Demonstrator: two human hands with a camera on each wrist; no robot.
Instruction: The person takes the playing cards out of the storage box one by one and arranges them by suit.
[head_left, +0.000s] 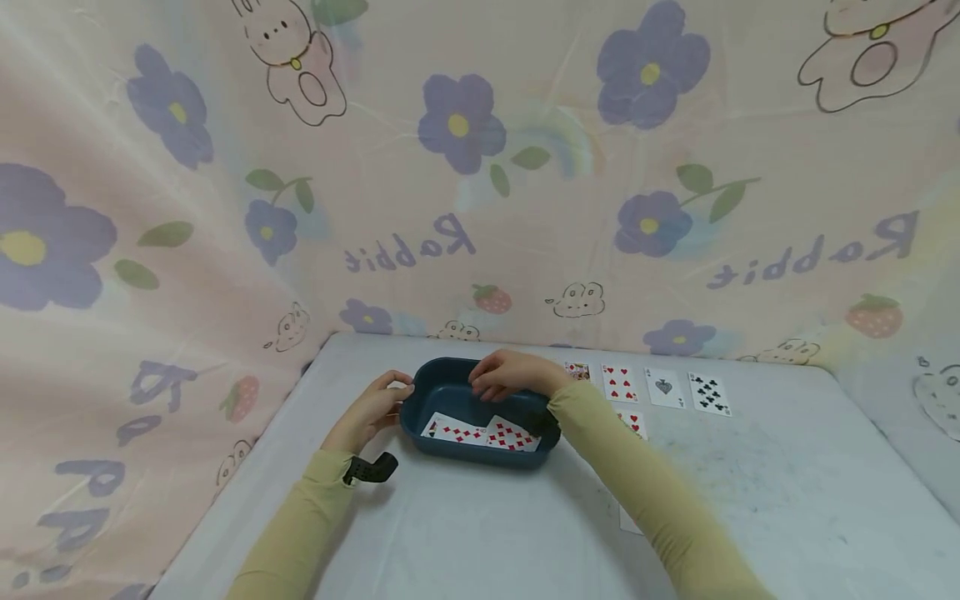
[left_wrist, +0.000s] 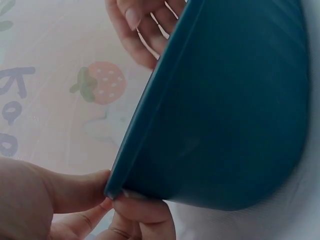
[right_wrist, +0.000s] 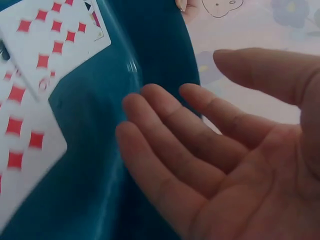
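A dark blue-green plastic basin [head_left: 468, 455] stands on the white-covered table. My left hand [head_left: 371, 414] pinches its left end rim, with the thumb over one side of the rim and curled fingers on the other in the left wrist view. Over the basin's far side is my right hand [head_left: 513, 372], palm showing and fingers loosely extended in the right wrist view [right_wrist: 220, 145], holding nothing. Inside the basin lie playing cards, face up and overlapping: red diamond cards [head_left: 513, 434] at right and more [head_left: 453, 429] at left, where a face card's corner [right_wrist: 95, 20] peeks out.
Right of the basin, a row of face-up cards includes a face card [head_left: 577, 372], a heart card [head_left: 620, 383], an ace of spades [head_left: 665, 388] and a clubs card [head_left: 709, 394]. Further cards are partly hidden by the right sleeve [head_left: 637, 467]. A patterned curtain [head_left: 540, 208] encloses the table.
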